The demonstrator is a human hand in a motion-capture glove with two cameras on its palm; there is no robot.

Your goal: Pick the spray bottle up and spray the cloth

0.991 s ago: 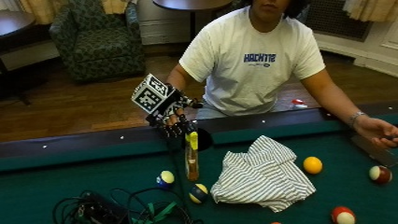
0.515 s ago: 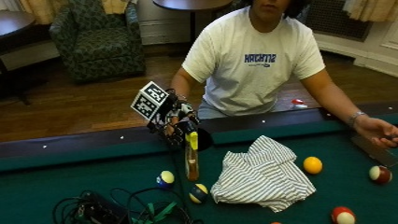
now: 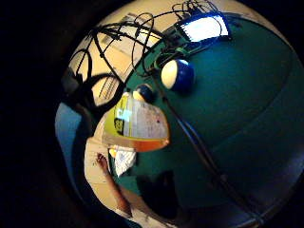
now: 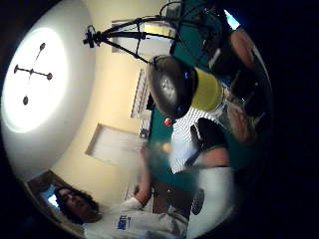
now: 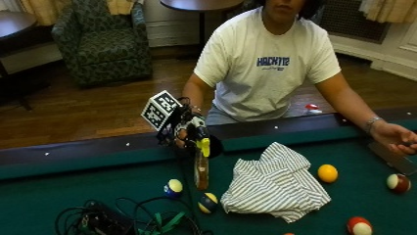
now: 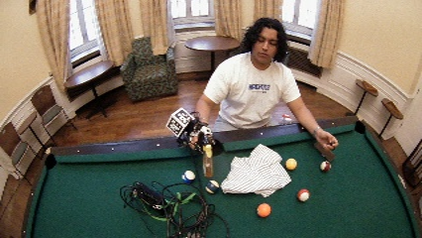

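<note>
In the outside view my gloved right hand (image 5: 186,129) grips the black trigger head of the spray bottle (image 5: 202,169), an amber bottle with a yellow neck, upright near the table's far rail. I cannot tell whether its base rests on the felt or hangs just above it. The striped white cloth (image 5: 277,183) lies crumpled on the felt just right of the bottle. In the little finger side palm view the bottle's label (image 3: 137,123) is close to the palm, with the cloth (image 3: 123,159) beyond. The thumb side palm view shows the bottle's yellow neck (image 4: 207,89) and the cloth (image 4: 187,134).
Two blue-and-yellow balls (image 5: 173,187) (image 5: 208,201) lie by the bottle's base. A yellow ball (image 5: 327,173) and two red-and-white balls (image 5: 397,182) (image 5: 359,226) sit right of the cloth. A tangle of cables (image 5: 117,223) covers the near left felt. The bare left hand (image 5: 397,139) rests at the right rail.
My right hand has sunk a little and tilted on the bottle's head. The bottle and the cloth stay where they were.
</note>
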